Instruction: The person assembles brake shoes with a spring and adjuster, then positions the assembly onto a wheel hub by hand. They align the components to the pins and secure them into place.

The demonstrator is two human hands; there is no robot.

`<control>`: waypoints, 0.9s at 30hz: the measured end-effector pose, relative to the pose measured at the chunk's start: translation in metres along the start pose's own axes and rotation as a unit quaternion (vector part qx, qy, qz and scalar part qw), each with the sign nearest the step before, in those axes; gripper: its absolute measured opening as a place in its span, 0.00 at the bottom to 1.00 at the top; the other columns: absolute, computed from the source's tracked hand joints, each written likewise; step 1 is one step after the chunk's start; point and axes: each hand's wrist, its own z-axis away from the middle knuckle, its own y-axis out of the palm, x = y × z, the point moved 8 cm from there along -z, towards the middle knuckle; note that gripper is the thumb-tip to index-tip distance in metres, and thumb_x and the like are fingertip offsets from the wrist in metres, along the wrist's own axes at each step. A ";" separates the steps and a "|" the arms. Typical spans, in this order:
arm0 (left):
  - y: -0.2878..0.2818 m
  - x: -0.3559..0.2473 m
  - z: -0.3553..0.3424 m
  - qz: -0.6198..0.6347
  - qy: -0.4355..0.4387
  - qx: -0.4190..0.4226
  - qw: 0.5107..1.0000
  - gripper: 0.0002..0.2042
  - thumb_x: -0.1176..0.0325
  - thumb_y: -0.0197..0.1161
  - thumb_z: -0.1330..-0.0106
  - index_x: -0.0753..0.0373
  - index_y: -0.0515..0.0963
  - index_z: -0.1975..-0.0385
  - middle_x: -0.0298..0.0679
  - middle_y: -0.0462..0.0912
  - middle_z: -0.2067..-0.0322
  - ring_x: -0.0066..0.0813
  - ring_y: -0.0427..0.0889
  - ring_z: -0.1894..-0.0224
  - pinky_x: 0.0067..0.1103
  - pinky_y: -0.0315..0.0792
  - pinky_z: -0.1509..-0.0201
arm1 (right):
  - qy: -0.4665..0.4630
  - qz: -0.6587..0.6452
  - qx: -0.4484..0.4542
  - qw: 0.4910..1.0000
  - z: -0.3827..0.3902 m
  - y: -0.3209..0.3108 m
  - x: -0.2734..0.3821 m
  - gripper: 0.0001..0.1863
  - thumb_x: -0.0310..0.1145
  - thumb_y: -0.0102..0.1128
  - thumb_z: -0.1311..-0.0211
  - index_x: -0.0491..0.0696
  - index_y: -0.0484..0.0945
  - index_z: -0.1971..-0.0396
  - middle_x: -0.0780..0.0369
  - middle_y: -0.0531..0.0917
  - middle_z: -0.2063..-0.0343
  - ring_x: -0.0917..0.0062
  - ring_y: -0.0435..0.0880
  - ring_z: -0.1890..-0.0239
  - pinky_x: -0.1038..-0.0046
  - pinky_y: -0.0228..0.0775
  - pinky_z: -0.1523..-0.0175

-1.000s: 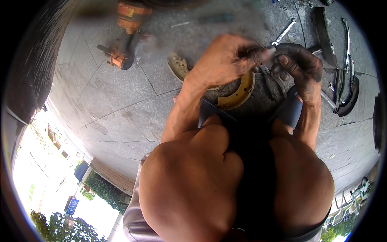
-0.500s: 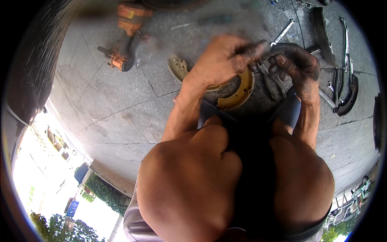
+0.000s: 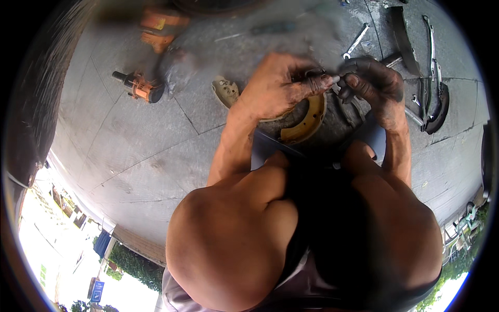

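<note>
My left hand (image 3: 283,86) and my right hand (image 3: 374,86) meet above the ground, both blackened with grease. Thumb and fingers of each are pinched together, fingertips almost touching. Between them shows a small grey metal piece (image 3: 335,80); its exact kind is too small to make out. Below my left hand lie a yellow-brown curved brake shoe (image 3: 307,125) and a paler brake shoe (image 3: 225,91), partly hidden by my forearm. Under my right hand rest dark pliers-like handles (image 3: 351,113), mostly covered.
An orange cordless impact wrench (image 3: 140,87) lies on the grey paving at left. A screwdriver (image 3: 273,27) is blurred at the top. To the right are a combination wrench (image 3: 357,41), a longer wrench (image 3: 431,44) and dark curved shoes (image 3: 442,112).
The fingertips have shifted slightly, and the small grey piece between them shows more plainly. My view has tilted a little; the tools on the ground stay put.
</note>
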 end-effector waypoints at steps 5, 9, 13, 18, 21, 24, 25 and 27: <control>0.003 -0.010 0.007 -0.019 0.061 -0.026 0.998 0.16 0.65 0.78 0.43 0.67 0.85 0.59 0.38 0.87 0.69 0.24 0.85 0.64 0.22 0.79 0.57 | 0.001 0.089 -0.031 0.996 0.010 0.001 0.014 0.11 0.25 0.63 0.32 0.37 0.82 0.54 0.59 0.87 0.67 0.78 0.87 0.67 0.77 0.82 0.61; -0.001 -0.015 0.014 -0.018 0.054 -0.060 0.997 0.18 0.64 0.81 0.46 0.67 0.85 0.60 0.38 0.87 0.69 0.24 0.84 0.63 0.21 0.78 0.56 | -0.001 0.074 -0.035 0.997 0.010 0.006 0.014 0.11 0.26 0.64 0.32 0.38 0.82 0.53 0.59 0.87 0.68 0.78 0.87 0.68 0.77 0.82 0.62; 0.001 -0.006 0.012 0.035 0.038 -0.023 0.998 0.17 0.60 0.78 0.42 0.67 0.85 0.61 0.37 0.86 0.70 0.23 0.84 0.65 0.21 0.78 0.59 | -0.010 0.038 -0.019 0.999 0.010 0.007 0.008 0.12 0.28 0.64 0.33 0.38 0.82 0.53 0.58 0.86 0.67 0.77 0.85 0.69 0.76 0.79 0.63; -0.008 -0.010 0.015 -0.091 0.008 -0.041 0.995 0.18 0.58 0.74 0.37 0.68 0.85 0.59 0.37 0.86 0.71 0.20 0.83 0.67 0.19 0.77 0.63 | 0.001 -0.002 -0.006 1.000 -0.001 0.010 -0.006 0.10 0.24 0.64 0.33 0.39 0.83 0.54 0.59 0.88 0.68 0.77 0.87 0.68 0.77 0.81 0.63; 0.002 -0.012 0.009 -0.086 0.087 -0.058 0.991 0.17 0.60 0.75 0.37 0.69 0.85 0.58 0.36 0.86 0.71 0.18 0.82 0.68 0.18 0.77 0.64 | 0.000 0.009 -0.028 1.000 -0.002 0.002 -0.008 0.10 0.24 0.64 0.33 0.39 0.83 0.54 0.59 0.88 0.67 0.77 0.87 0.68 0.77 0.82 0.63; 0.002 -0.006 0.004 -0.026 0.040 -0.070 0.996 0.15 0.65 0.76 0.39 0.69 0.85 0.60 0.35 0.86 0.71 0.18 0.82 0.67 0.18 0.78 0.63 | 0.027 -0.011 -0.031 0.999 -0.005 -0.003 -0.009 0.10 0.25 0.65 0.34 0.38 0.83 0.54 0.59 0.88 0.66 0.79 0.87 0.67 0.78 0.82 0.62; 0.001 -0.007 0.004 -0.020 0.039 -0.074 0.996 0.14 0.65 0.76 0.39 0.69 0.85 0.61 0.35 0.86 0.72 0.18 0.82 0.68 0.18 0.77 0.64 | 0.024 -0.018 -0.024 0.999 -0.006 -0.002 -0.008 0.10 0.25 0.65 0.33 0.38 0.83 0.54 0.59 0.88 0.66 0.79 0.87 0.67 0.78 0.82 0.62; -0.001 -0.007 0.005 -0.009 0.038 -0.079 0.996 0.14 0.64 0.75 0.38 0.69 0.85 0.62 0.35 0.85 0.73 0.18 0.81 0.69 0.17 0.76 0.66 | 0.018 -0.031 -0.013 0.999 -0.006 -0.001 -0.008 0.11 0.25 0.65 0.33 0.38 0.83 0.54 0.59 0.88 0.65 0.79 0.87 0.67 0.78 0.81 0.62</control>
